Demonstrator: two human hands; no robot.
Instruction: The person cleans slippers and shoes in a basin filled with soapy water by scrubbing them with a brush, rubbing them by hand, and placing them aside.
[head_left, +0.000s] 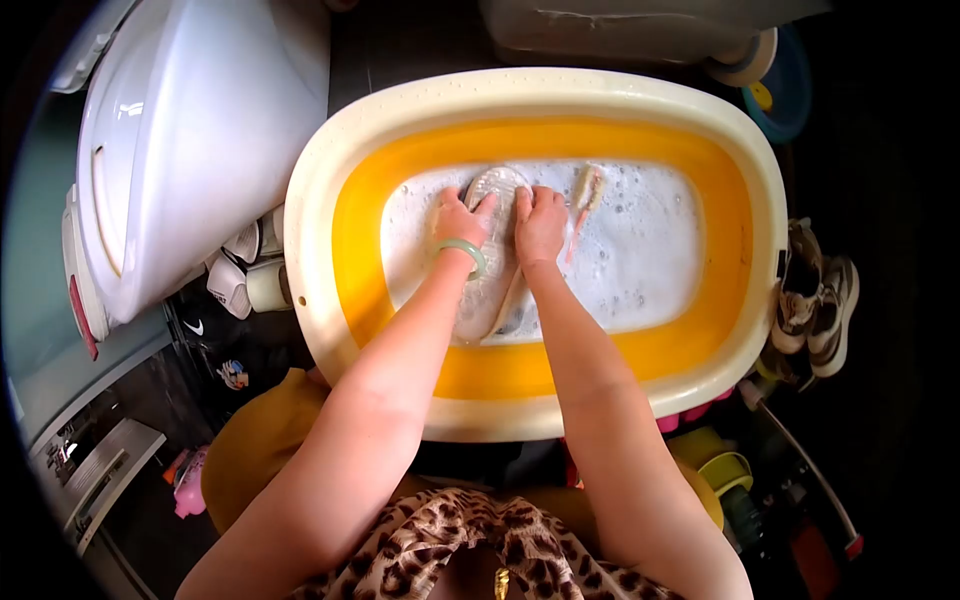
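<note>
A yellow tub with a cream rim [440, 425] holds foamy white suds [640, 260]. In the suds lies a pale shoe [498, 182], its textured sole facing up and its near end partly under foam. My left hand [464, 220], with a green bangle [468, 250] at the wrist, grips the shoe's left edge. On the opposite edge my right hand [541, 222] is closed, fingertips near the shoe's far end. A scrubbing brush [590, 190] with a pinkish handle floats just right of my right hand, apart from it.
A pair of worn sneakers [828, 310] stands right of the tub. A glossy white basin [210, 130] rises at the left, with several white shoes [228, 285] beneath it. A pale bin [600, 30] sits behind, and a green container [722, 468] lies at the lower right.
</note>
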